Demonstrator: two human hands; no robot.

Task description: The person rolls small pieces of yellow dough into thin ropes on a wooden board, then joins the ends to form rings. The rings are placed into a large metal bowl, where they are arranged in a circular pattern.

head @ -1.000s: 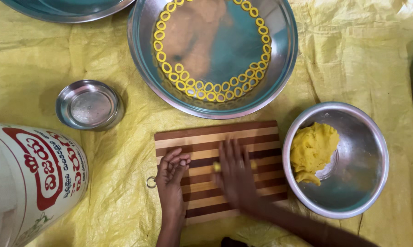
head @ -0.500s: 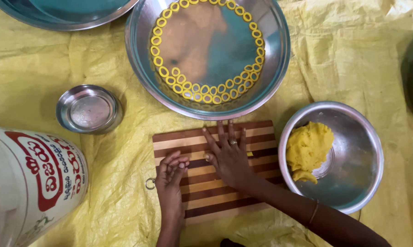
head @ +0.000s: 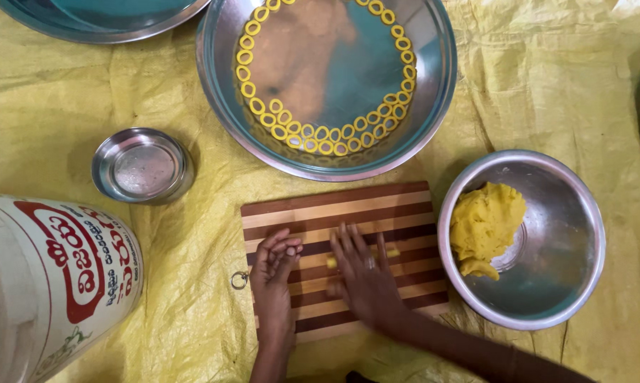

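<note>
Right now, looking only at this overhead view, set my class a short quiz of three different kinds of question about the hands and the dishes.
1. True or false: the right hand lies flat on the striped wooden board, over a thin yellow dough roll.
2. Where do the dough rings lie? A) on the board B) around the inside of the large steel plate C) in the small steel bowl
3. Fill in: the yellow dough lump sits in the steel ___ right of the board.

Key: 1 true; 2 B; 3 bowl. The left hand rests curled on the board's left edge.
</note>
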